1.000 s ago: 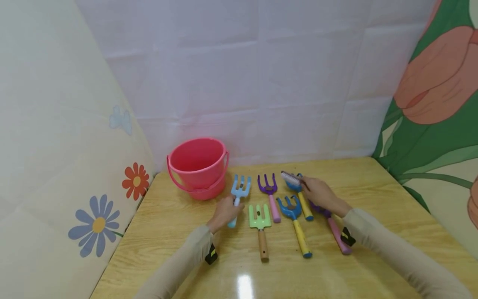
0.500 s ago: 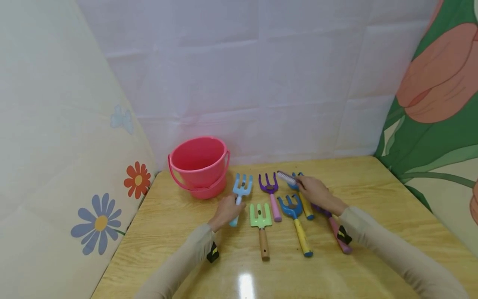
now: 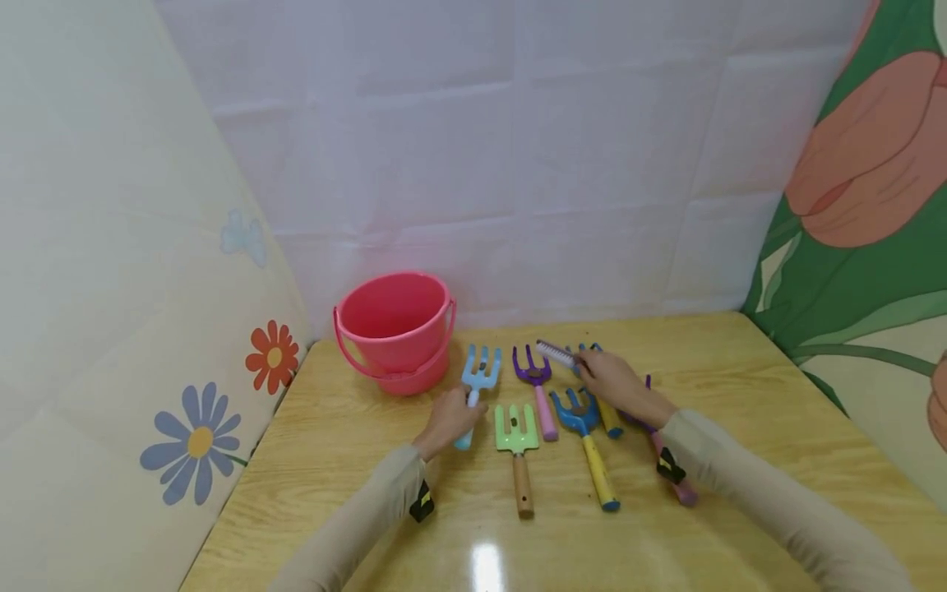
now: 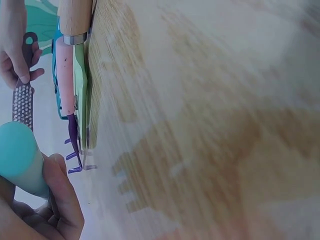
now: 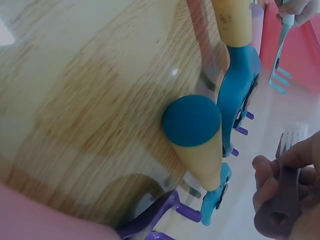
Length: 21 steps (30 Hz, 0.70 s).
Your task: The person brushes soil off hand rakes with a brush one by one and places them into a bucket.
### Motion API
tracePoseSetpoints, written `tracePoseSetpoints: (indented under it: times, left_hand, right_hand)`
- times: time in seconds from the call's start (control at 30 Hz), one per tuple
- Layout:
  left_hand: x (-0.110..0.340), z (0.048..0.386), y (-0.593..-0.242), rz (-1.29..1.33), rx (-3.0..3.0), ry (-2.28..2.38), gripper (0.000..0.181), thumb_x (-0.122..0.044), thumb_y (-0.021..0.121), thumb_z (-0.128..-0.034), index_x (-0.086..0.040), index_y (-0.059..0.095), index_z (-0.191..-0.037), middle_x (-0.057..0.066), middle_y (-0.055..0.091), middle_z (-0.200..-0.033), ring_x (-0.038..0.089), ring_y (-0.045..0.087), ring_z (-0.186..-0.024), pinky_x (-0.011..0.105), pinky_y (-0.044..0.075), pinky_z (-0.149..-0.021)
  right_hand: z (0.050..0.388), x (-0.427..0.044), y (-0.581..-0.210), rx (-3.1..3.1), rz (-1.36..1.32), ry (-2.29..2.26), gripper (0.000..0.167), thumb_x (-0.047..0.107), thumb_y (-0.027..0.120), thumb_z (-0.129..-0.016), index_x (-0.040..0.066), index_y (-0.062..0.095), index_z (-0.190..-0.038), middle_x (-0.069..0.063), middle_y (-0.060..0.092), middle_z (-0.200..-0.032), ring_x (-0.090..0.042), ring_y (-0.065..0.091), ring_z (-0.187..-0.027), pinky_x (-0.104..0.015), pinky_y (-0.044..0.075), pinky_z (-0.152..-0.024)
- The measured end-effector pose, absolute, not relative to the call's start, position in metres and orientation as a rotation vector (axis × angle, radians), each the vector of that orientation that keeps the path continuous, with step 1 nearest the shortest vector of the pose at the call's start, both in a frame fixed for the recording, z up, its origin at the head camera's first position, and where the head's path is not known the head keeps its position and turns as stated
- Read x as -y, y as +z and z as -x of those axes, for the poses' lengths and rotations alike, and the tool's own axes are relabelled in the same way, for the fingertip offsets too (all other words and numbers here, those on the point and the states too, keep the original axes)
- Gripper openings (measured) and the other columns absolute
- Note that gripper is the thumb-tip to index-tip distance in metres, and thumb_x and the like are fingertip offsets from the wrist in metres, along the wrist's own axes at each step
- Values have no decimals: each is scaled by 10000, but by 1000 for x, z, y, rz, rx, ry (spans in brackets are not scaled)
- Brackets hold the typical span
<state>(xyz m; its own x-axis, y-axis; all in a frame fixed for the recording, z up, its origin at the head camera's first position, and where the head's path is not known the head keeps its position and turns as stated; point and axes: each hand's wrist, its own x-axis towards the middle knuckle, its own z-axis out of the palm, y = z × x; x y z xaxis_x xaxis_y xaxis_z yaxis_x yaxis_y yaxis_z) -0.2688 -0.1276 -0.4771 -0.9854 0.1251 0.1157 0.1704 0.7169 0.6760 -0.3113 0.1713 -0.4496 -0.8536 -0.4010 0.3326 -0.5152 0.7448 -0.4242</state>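
Observation:
My left hand (image 3: 447,419) grips a light blue hand fork (image 3: 481,376) by its handle, tines pointing away, just in front of the bucket. The handle's turquoise end (image 4: 19,150) shows large in the left wrist view. My right hand (image 3: 621,385) holds a small brush (image 3: 555,353) by its dark handle (image 5: 280,210), which has a hole at its end. White bristles face forward and left, close to a purple fork with a pink handle (image 3: 546,415). Under my right hand lies a blue claw rake with a yellow handle (image 3: 610,419), partly hidden.
A pink bucket (image 3: 414,341) stands at the back left. On the wooden table (image 3: 333,493) lie a green fork (image 3: 516,440), another blue claw rake (image 3: 598,473) and a purple tool with a pink handle (image 3: 684,492) beneath my right wrist. A white sheet (image 3: 614,164) hangs behind.
My right hand has carried the brush leftward, from above the rear blue rake to beside the purple fork's tines. The left hand and its fork have barely moved.

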Motion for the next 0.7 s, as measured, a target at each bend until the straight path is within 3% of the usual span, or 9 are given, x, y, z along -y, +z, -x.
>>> tracePoseSetpoints:
  times: [0.7]
  left_hand:
    - [130,270,-482,256,2859,-1170,162,-192,664,-891,-47,593,-889,36,555,-732,124,516,-555,269,449,-482]
  right_hand:
    - [309,-152,-452,2741,-798,790,185,21,556,-969,-100,631,-1087,-99,613,-802,-125,465,-562,-271,411,-473]
